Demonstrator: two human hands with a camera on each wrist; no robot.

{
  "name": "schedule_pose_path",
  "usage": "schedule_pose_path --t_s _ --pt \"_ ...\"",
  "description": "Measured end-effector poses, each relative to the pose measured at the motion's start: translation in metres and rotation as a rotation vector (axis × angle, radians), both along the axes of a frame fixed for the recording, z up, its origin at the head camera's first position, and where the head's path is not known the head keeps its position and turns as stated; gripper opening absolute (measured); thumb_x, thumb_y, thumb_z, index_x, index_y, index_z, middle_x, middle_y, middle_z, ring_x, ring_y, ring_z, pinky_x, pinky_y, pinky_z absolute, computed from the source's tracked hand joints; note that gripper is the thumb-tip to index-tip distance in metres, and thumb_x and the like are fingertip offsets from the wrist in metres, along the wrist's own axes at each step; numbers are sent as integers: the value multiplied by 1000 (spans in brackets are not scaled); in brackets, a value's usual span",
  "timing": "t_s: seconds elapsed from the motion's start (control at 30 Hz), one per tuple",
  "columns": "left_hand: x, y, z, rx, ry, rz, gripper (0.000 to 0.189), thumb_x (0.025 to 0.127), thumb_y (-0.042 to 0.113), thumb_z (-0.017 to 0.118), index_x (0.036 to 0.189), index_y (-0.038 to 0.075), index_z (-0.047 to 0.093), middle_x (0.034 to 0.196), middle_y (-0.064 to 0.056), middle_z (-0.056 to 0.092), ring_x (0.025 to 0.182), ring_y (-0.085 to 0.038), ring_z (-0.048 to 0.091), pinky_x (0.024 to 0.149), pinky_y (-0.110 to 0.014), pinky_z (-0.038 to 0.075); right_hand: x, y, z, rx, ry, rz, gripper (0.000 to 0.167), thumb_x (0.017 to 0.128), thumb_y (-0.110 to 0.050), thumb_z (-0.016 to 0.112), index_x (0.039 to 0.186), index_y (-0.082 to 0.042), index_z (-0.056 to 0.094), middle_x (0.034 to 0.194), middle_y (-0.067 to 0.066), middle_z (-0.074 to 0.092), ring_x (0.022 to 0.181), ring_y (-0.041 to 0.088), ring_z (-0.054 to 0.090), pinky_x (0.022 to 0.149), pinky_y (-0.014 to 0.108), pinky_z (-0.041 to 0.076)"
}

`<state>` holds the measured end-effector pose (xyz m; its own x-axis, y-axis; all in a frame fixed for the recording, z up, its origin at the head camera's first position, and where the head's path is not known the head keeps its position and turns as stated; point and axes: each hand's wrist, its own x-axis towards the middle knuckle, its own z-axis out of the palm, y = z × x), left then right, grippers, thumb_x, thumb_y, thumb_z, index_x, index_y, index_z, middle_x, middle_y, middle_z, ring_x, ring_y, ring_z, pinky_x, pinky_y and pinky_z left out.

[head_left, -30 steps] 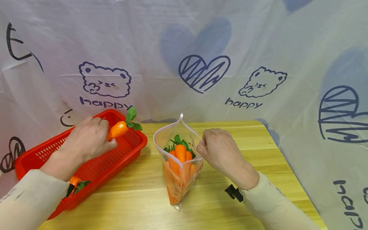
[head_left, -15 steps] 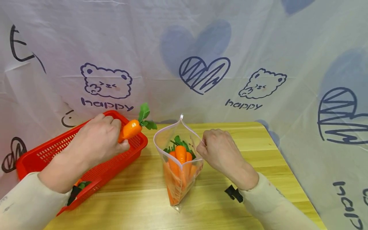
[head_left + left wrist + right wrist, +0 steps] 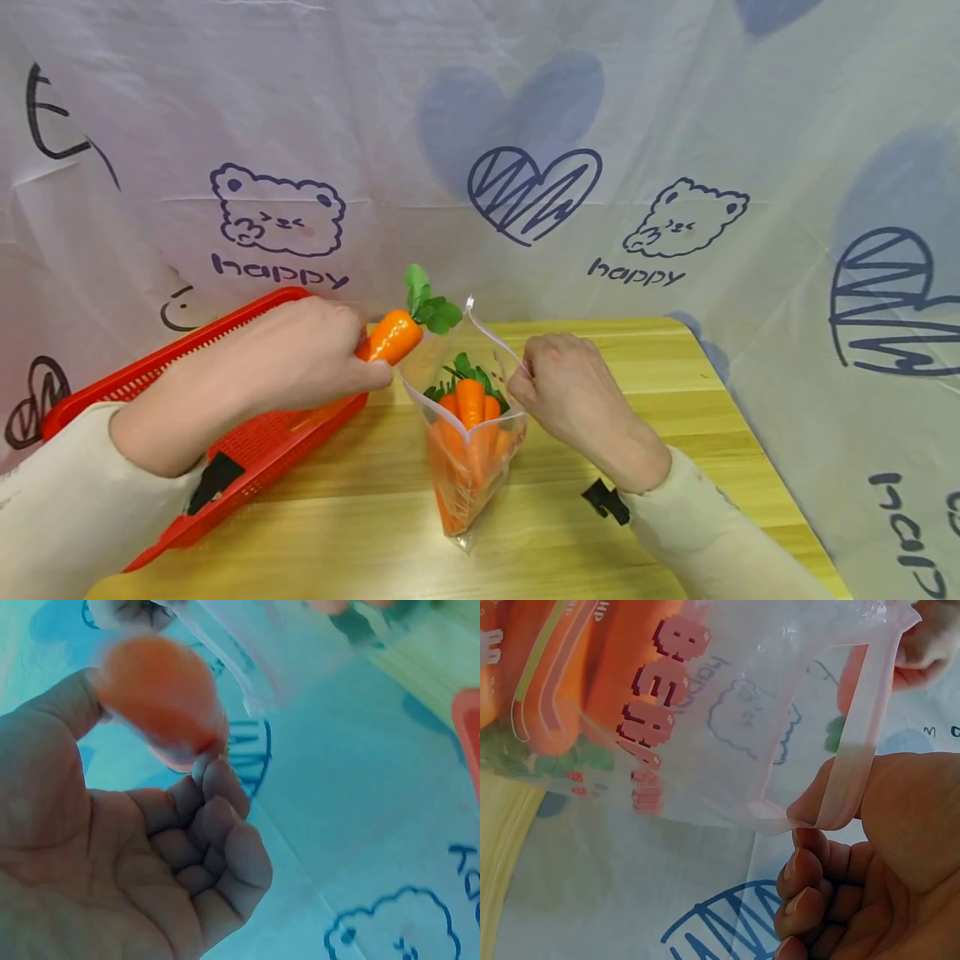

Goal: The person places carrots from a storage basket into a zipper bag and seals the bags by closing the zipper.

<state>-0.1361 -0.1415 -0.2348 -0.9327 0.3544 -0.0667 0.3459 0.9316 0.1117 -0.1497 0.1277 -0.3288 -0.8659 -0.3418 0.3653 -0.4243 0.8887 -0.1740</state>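
Observation:
My left hand pinches a carrot between thumb and fingers, its green leaves pointing up and right. It is beside the left rim of a clear zip bag with a pink edge. In the left wrist view the held carrot is blurred. Several carrots stand inside the bag, leaves toward its open mouth. My right hand pinches the bag's right rim. The right wrist view shows thumb and forefinger on the pink bag edge, and printed letters on the bag's side.
A red perforated basket stands at the left, partly behind my left forearm. The wooden table carries the bag. A printed cloth hangs behind and along both sides. A black strap piece shows by my right sleeve.
My left hand has carried the carrot rightward from above the basket to the bag's left rim. My right hand stays at the bag's edge, almost unmoved.

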Motion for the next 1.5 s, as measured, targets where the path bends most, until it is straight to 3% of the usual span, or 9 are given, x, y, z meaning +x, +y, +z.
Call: schedule_pose_path --t_s 0.17,0.33,0.6,0.77,0.87,1.03,1.17,1.3,1.5 --pt "-9 21 9 -51 -234 -36 34 84 45 54 63 18 52 62 2 45 57 -16 47 52 -28 33 2 -6 3 -3 -4 7 17 77 -14 58 62 -19 49 60 -4 46 60 17 44 64 32 38" --pt "-20 41 10 -149 -402 -79 41 87 45 49 60 18 61 66 2 58 63 -16 54 60 -30 38 3 -11 5 -10 -8 17 19 74 -12 55 59 -19 45 59 -3 44 60 17 44 65 32 37" --pt "-45 70 -8 -223 -632 -184 59 95 42 39 54 14 71 60 -1 69 58 -11 43 60 -29 28 6 -20 8 -7 43 74 21 77 -13 58 60 -18 46 59 -4 44 59 16 43 62 31 37" --pt "-56 87 -30 -231 -562 -184 46 97 34 40 58 17 59 57 4 50 54 -10 39 55 -24 30 8 -24 8 -15 69 103 22 76 -13 57 59 -19 45 57 -5 42 57 14 42 60 30 36" --pt "-56 96 -44 -271 -446 -196 42 96 29 44 57 19 51 56 6 41 53 -9 38 53 -22 32 8 -24 8 -20 71 100 21 74 -13 58 58 -19 45 58 -5 42 58 14 43 61 31 37" --pt "-54 103 -60 -231 -385 -216 41 93 12 49 53 17 43 55 5 35 51 -9 31 51 -22 28 8 -22 8 -19 78 101 20 72 -12 58 59 -18 45 58 -4 43 59 15 44 61 32 38" --pt "-51 103 -65 -138 -403 -173 37 91 15 56 56 16 45 58 4 38 52 -10 34 51 -23 30 8 -19 8 -19 78 91 20 72 -13 59 59 -18 46 58 -4 43 58 16 44 61 32 39" --pt "-45 103 -71 -116 -340 -140 31 86 27 65 60 17 52 60 5 45 56 -12 43 54 -26 35 8 -17 8 -34 74 82 21 72 -13 60 58 -19 45 58 -5 43 57 16 43 60 32 38" --pt "-35 106 -75 -139 -249 -95 27 87 37 64 68 17 59 71 2 57 65 -16 52 58 -31 43 8 -14 7 -50 63 87 20 72 -11 58 58 -18 44 58 -4 43 58 16 43 60 32 37"
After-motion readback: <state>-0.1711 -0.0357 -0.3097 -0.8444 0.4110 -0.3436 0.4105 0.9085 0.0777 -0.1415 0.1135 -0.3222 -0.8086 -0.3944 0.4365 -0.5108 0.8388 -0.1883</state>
